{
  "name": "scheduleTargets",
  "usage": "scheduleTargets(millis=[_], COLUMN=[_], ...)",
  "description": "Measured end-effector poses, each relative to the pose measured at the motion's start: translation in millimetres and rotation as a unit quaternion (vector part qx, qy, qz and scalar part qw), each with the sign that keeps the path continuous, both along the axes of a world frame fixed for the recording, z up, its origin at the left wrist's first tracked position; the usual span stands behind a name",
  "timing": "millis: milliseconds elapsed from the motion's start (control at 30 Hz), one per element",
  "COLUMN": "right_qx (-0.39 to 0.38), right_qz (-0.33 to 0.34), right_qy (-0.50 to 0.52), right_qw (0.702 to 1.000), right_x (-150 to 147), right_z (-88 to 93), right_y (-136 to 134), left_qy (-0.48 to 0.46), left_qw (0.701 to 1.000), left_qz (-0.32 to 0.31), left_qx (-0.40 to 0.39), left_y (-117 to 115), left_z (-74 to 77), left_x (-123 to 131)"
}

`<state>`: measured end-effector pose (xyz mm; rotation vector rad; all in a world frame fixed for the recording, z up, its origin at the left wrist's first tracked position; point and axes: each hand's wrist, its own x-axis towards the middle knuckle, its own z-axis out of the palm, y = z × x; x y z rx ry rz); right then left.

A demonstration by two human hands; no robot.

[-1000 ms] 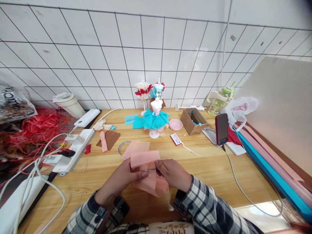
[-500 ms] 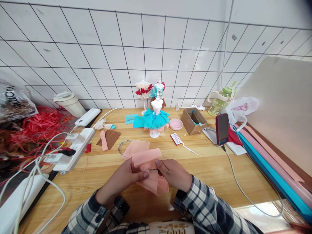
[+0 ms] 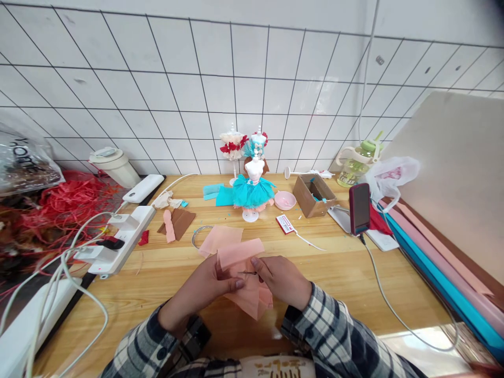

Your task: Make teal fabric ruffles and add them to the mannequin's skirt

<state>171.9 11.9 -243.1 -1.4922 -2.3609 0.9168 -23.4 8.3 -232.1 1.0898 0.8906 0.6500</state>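
My left hand (image 3: 200, 286) is closed on a sheet of peach crepe paper (image 3: 241, 253), with the thumb pressed over its near side. The sheet is folded and its lower part hangs towards me. In my right hand (image 3: 281, 278) is a small pair of scissors (image 3: 248, 272), whose thin blades point left into the paper; the fingers hide the handles. Just beyond my hands lies another peach paper piece (image 3: 222, 239), partly over a coil of wire (image 3: 196, 239). Farther back stands a small white dress form (image 3: 254, 168) wearing a turquoise skirt (image 3: 254, 191).
Left are a power strip (image 3: 128, 236) with cables and a heap of red shredded strips (image 3: 86, 199). A pink bowl (image 3: 284, 200), a wooden box (image 3: 313, 197) and a phone (image 3: 359, 209) stand to the right. Rolled coloured sheets (image 3: 441, 268) line the right edge.
The scissor blades look slightly more parted than before. The folded paper and my left hand have shifted a little to the right; both hands keep their hold.
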Motion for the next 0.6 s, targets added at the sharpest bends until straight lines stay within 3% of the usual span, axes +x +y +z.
scheduleTargets(millis=[600], right_qx=[0.000], right_qz=[0.004], right_qy=[-0.026], right_qw=[1.000], right_x=[-4.2], right_z=[4.0], right_y=[-0.4], left_qy=[0.032], left_qw=[0.999], left_qz=[0.004], left_qx=[0.037], left_y=[-4.4], left_z=[-0.2], left_x=[7.4])
